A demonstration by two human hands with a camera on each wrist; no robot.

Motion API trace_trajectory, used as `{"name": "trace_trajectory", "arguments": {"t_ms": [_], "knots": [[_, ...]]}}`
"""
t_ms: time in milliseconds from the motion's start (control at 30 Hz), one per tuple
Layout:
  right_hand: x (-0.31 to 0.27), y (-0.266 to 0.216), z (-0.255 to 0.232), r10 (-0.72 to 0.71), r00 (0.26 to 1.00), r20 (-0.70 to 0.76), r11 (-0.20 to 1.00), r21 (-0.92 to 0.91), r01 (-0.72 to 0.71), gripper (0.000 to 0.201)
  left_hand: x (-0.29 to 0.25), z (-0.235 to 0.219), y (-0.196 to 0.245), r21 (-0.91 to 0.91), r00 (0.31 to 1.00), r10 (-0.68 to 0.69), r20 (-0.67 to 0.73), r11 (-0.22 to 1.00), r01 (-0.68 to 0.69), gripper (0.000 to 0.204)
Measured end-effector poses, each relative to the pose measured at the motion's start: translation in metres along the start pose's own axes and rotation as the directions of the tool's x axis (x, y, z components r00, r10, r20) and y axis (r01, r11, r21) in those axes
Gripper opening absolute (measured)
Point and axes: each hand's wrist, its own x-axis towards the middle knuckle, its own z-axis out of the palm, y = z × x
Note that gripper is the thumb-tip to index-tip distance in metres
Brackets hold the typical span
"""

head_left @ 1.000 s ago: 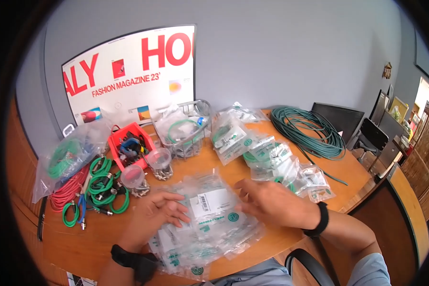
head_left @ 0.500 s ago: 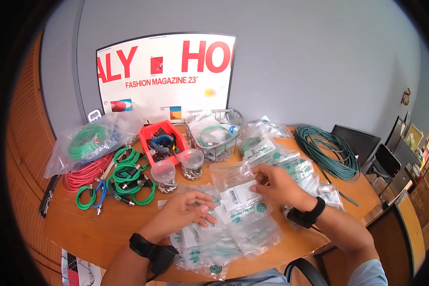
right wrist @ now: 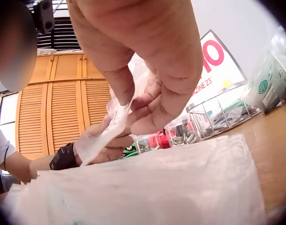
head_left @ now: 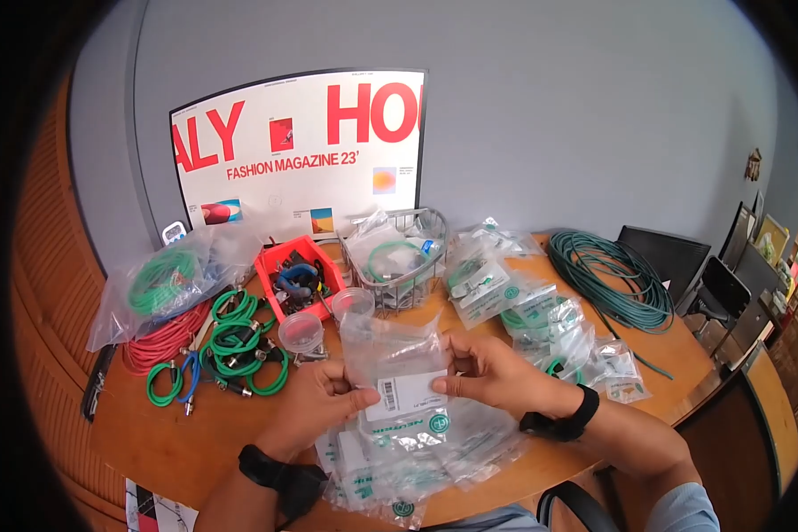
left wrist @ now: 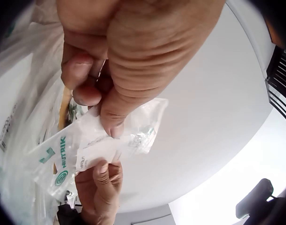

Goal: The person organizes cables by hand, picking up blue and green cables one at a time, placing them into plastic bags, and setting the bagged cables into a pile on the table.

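Observation:
Both hands pinch a clear plastic bag (head_left: 395, 348) with a white barcode label and green NEUTRIK print. My left hand (head_left: 319, 401) grips its left edge, thumb across the label's end. On the opposite edge, my right hand (head_left: 498, 374) holds it between thumb and curled fingers. In the left wrist view the bag (left wrist: 70, 152) stretches between the two thumbs. The right wrist view shows the bag (right wrist: 105, 136) raised above the flat stack of similar bags (right wrist: 189, 173). That stack (head_left: 479, 448) lies spread on the wooden table beneath the hands.
Behind the hands stand clear jars (head_left: 301, 332), a red bin (head_left: 284, 301) of tools and a wire basket (head_left: 403, 293). Green cables (head_left: 239, 341) lie at left. Filled bags (head_left: 541, 315) and a dark green cable coil (head_left: 612, 279) lie at right.
The left hand, earlier loosely spread over the stack, now grips the bag's left edge. The right hand came in, took hold of the bag and raised it, moving slightly left.

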Motion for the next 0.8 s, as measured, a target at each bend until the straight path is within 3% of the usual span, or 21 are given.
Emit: {"name": "trace_trajectory", "arguments": {"t_ms": [33, 100, 300, 433, 500, 600, 633, 667, 700, 767, 800], "knots": [[0.001, -0.006, 0.000, -0.003, 1.000, 0.000, 1.000, -0.007, 0.003, 0.027, 0.000, 0.001, 0.000, -0.001, 1.000, 0.007, 0.000, 1.000, -0.007, 0.020], [0.002, -0.022, 0.001, 0.037, 0.998, -0.045, 0.988, 0.150, -0.030, 0.031, 0.000, 0.002, -0.003, 0.005, 0.999, 0.046, 0.028, 0.999, -0.046, 0.018], [0.002, -0.018, -0.003, 0.158, 0.969, -0.187, 0.960, 0.258, -0.107, 0.027, 0.005, -0.007, -0.006, -0.022, 0.997, 0.057, 0.053, 0.998, -0.056, 0.020], [0.001, -0.016, -0.006, 0.021, 0.993, -0.114, 0.992, 0.130, -0.006, 0.021, 0.006, -0.002, -0.009, 0.015, 0.998, -0.001, 0.063, 1.000, 0.000, 0.023], [0.001, -0.012, -0.006, 0.095, 0.990, -0.108, 0.986, 0.148, -0.078, 0.027, 0.006, 0.000, -0.011, 0.004, 0.999, 0.031, 0.042, 1.000, -0.031, 0.025], [0.006, -0.003, -0.004, -0.073, 0.994, 0.081, 0.992, -0.096, 0.081, 0.046, 0.003, 0.009, -0.006, -0.018, 0.998, 0.022, 0.066, 1.000, -0.021, 0.022], [0.003, -0.009, 0.000, -0.072, 0.994, 0.079, 0.993, -0.090, 0.079, 0.046, 0.000, 0.010, -0.001, -0.032, 0.998, 0.043, 0.044, 0.999, -0.041, 0.023], [0.004, -0.020, 0.005, -0.065, 0.998, 0.019, 0.993, -0.100, 0.067, 0.049, 0.006, 0.003, -0.013, 0.024, 0.975, 0.172, 0.144, 0.984, -0.177, 0.034], [0.007, -0.027, 0.009, -0.061, 0.998, -0.033, 0.992, -0.110, 0.057, 0.053, 0.009, 0.002, -0.016, 0.029, 0.975, 0.181, 0.127, 0.982, -0.186, 0.034], [0.014, -0.027, 0.007, -0.114, 0.993, -0.009, 0.993, -0.026, 0.113, 0.058, 0.007, 0.009, -0.016, -0.072, 0.935, 0.353, 0.024, 0.934, -0.351, 0.048], [0.016, -0.029, 0.004, -0.094, 0.995, -0.018, 0.996, -0.003, 0.094, 0.057, 0.004, 0.006, -0.011, -0.098, 0.970, 0.237, 0.049, 0.968, -0.231, 0.049]]}}
